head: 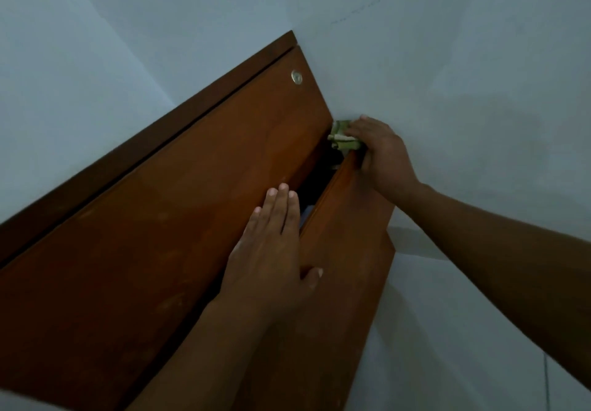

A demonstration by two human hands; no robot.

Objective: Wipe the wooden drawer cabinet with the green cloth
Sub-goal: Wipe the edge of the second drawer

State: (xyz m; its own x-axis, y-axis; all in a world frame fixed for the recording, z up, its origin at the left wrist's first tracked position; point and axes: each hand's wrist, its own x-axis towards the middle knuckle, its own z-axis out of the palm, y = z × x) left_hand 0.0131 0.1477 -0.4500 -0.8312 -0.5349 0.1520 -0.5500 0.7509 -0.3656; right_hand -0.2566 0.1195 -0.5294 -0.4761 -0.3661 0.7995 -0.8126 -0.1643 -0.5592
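On the wooden drawer cabinet (144, 234) one drawer (345, 250) stands ajar, so its top edge is exposed. The front above is steadied by the left hand (271, 250), laid flat with fingers straight. At the far right corner the right hand (380, 158) is closed, apparently, round the bunched green cloth (343, 137).

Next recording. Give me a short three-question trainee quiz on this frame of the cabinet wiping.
1. Which hand grips the green cloth? A) left B) right C) neither
2. True or false: the left hand lies flat, fingers straight, on the wooden cabinet.
3. Fill in: the cloth sits at the cabinet's edge beside the pale ____.
Key: 1 B, the right hand; 2 true; 3 wall.
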